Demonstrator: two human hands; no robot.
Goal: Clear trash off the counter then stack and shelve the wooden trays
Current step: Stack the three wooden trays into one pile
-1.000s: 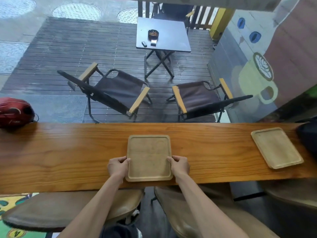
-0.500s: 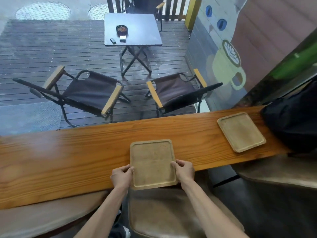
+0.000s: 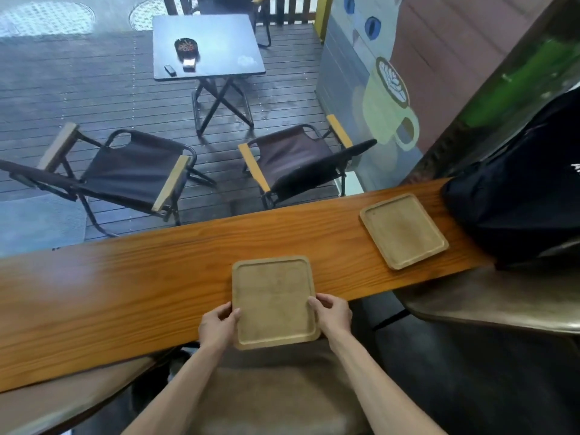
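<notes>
Near wooden tray (image 3: 273,301) sits flat on the wooden counter (image 3: 125,287), its near edge poking just past the counter's front lip; second wooden tray (image 3: 403,230) lies further right on the same counter, well apart from the first, angled, just beside a black bag (image 3: 518,189) at the counter's end. Trays look like solid wood, square with rounded corners and a low raised rim: stiff, won't flex, probably light to middling weight, matte surface so likely not slippery, not fragile but would clatter if dropped. Best hold is the two opposite side rims near the close corners, which is where the hands are. Left hand (image 3: 218,329) clamps the left rim, thumb over the top edge, fingers curled under or against the side, hidden. Right hand (image 3: 334,315) does the same on the right rim, thumb tip on the lip, fingers wrapped round the edge. Both hands closed on the near tray, nothing else held. Can't tell if the tray is lifted or resting, looks flat on the wood. No trash visible on the counter, so stacking this tray onto the far one looks like the step in hand; reaching it means a carry to the right, keep level
</notes>
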